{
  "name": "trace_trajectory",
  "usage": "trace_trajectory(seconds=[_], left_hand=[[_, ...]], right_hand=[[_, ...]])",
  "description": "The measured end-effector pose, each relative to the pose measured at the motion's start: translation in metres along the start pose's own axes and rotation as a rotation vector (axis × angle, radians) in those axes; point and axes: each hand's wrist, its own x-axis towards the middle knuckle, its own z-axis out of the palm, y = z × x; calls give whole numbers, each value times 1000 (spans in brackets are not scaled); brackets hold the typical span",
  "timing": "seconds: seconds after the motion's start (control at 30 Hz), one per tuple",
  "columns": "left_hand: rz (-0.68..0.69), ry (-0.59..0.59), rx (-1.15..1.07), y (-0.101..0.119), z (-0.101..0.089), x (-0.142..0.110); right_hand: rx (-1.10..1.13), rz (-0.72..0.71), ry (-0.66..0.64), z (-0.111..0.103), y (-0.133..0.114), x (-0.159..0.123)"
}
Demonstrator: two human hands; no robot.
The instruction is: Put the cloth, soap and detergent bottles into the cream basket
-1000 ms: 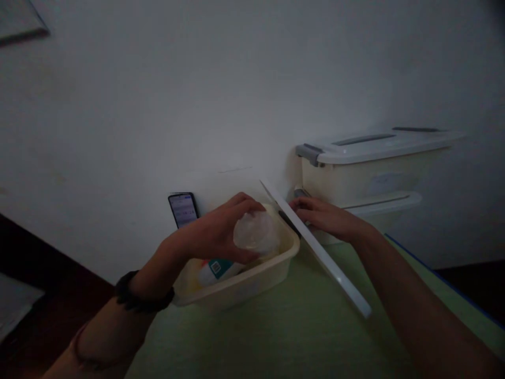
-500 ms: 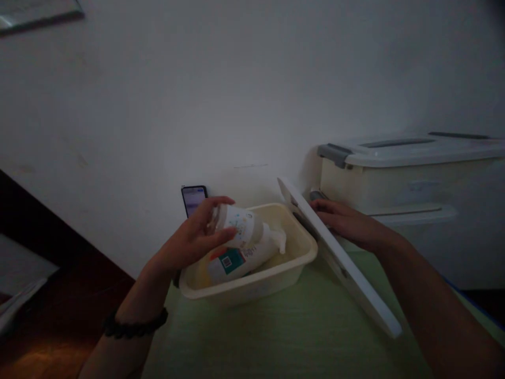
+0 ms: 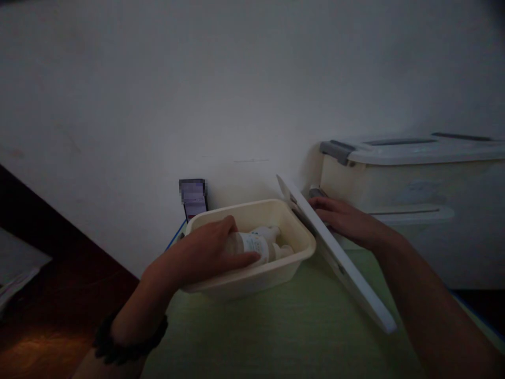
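My left hand [image 3: 209, 252] reaches into a cream plastic bin [image 3: 252, 284], its fingers wrapped round a clear bottle with a white label [image 3: 254, 245]. The bottle lies on its side, pointing right. Behind it, another white bottle [image 3: 268, 231] is partly covered. To the right, a white lid [image 3: 343, 263] stands tilted on edge against the bin's right rim. My right hand [image 3: 343, 218] holds the lid from its far right side; some of the fingertips are hidden behind it.
A phone [image 3: 195, 197] leans on the wall behind the bin's left end. At the right stands a large cream storage box [image 3: 386, 189] with grey clips. Beneath everything is a green tabletop [image 3: 268, 337]. Dark floor [image 3: 59, 326] shows at the lower left.
My left hand has lowered the bottle into the bin, next to the other bottle. The right hand and the lid have hardly moved.
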Motion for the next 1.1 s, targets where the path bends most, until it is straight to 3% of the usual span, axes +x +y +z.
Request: trace_trajectory(seconds=[0.17, 0.3, 0.43, 0.5, 0.6, 0.73, 0.8, 0.9, 0.97, 1.1], left_hand=[[-16, -76, 17, -6, -5, -1], [128, -147, -125, -11, -9, -2], [325, -174, -215, -11, -3, -3], [357, -168, -229, -10, 1, -4], [294, -123, -161, -13, 4, -3], [91, 165, 52, -37, 3, 2], [-65, 245, 105, -54, 2, 3], [-187, 123, -24, -74, -3, 2], [-147, 74, -86, -79, -5, 2], [-46, 115, -163, -78, -3, 7]], right_hand=[[13, 6, -5, 0, 1, 0], [48, -14, -11, 0, 5, 0], [77, 40, -29, 2, 5, 0], [83, 57, -29, 3, 3, 0], [55, 53, -4, 6, -1, -1], [41, -69, 43, 8, -5, -3], [69, -132, 75, 10, -9, -3], [108, -184, 117, 10, -15, -5], [119, -213, 141, 10, -20, -8], [102, -279, 184, 7, -31, -19]])
